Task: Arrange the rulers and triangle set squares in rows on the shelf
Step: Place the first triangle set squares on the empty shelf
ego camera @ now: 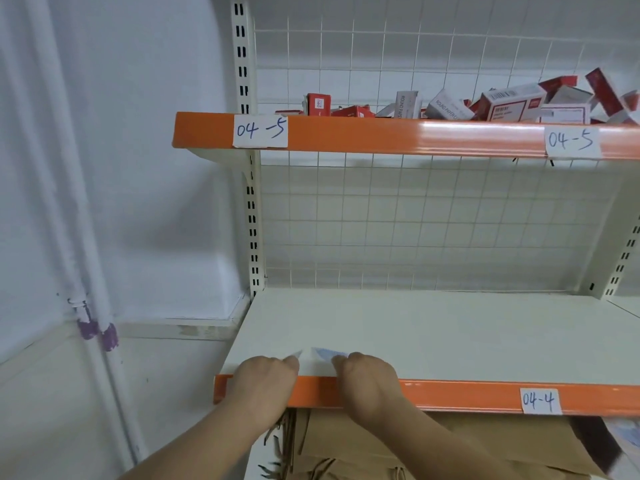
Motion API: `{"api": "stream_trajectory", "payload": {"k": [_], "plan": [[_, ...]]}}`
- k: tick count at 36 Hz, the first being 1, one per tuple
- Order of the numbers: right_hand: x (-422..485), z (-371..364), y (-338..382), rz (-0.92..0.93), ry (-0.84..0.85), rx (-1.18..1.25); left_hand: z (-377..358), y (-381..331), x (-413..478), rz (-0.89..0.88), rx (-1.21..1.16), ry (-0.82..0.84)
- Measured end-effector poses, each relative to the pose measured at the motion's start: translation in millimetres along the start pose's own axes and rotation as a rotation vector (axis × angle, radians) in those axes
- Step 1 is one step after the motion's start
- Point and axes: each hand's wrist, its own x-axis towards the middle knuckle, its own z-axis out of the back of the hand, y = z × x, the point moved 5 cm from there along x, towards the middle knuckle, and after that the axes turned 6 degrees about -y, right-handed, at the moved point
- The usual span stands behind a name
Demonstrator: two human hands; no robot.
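Here, low and left of centre in the frame, the left hand (pixel 263 382) curls its fingers onto one end of a clear plastic piece (pixel 323 355). It is too blurred to tell ruler from set square, and it lies at the front edge of the shelf (pixel 450 334) marked 04-4. Just right of it, the right hand (pixel 367 379) pinches the other end. The risk, I judge, is that so near the orange lip (pixel 450 393) the slick piece could slide off onto the brown paper bags (pixel 346 445) below, or land crooked and spoil the first row.
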Motion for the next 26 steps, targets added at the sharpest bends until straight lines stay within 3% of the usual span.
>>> {"api": "stream_trajectory", "payload": {"k": [11,26], "plan": [[0,16,-41,-0.177,-0.153,-0.010,17,-20,22,-0.005,-0.037,-0.129],[-51,50,-117,-0.434,-0.286,-0.124,61,-104,57,-0.241,-0.138,-0.204]]}}
